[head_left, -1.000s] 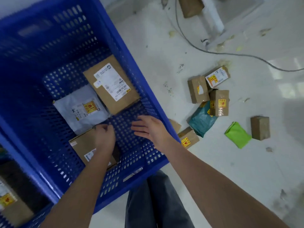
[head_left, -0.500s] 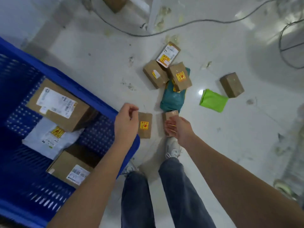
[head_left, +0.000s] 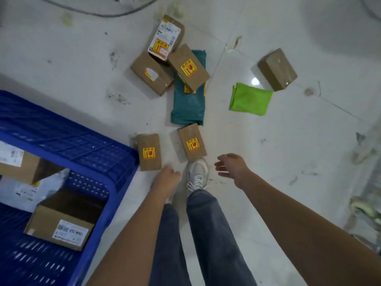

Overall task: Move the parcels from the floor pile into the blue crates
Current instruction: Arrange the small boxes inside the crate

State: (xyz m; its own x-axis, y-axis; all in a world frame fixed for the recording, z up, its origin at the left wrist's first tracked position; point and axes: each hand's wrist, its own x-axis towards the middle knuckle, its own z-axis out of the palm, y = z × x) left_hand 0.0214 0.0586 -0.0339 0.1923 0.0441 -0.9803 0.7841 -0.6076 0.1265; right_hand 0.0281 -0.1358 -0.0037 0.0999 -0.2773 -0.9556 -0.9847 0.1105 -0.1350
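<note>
A blue crate [head_left: 115,153] stands at the left, holding brown boxes [head_left: 59,230] and a white mailer [head_left: 28,190]. Parcels lie on the white floor: two small brown boxes with yellow stickers [head_left: 149,151] [head_left: 192,144] nearest me, a teal mailer [head_left: 188,102], three stacked brown boxes [head_left: 188,69], a green mailer [head_left: 249,99] and a plain brown box [head_left: 277,69]. My left hand [head_left: 166,178] hovers just below the left small box, fingers curled, empty. My right hand [head_left: 232,167] is open, to the right of the other small box.
My legs in jeans and a white shoe [head_left: 196,175] stand between my hands, the shoe touching the right small box. A cable [head_left: 99,11] runs across the floor at the top. Another shoe [head_left: 365,209] lies at the right edge.
Both hands left the crate and swung right over the floor pile. The view followed, so the crate now sits at the left and the floor parcels are central.
</note>
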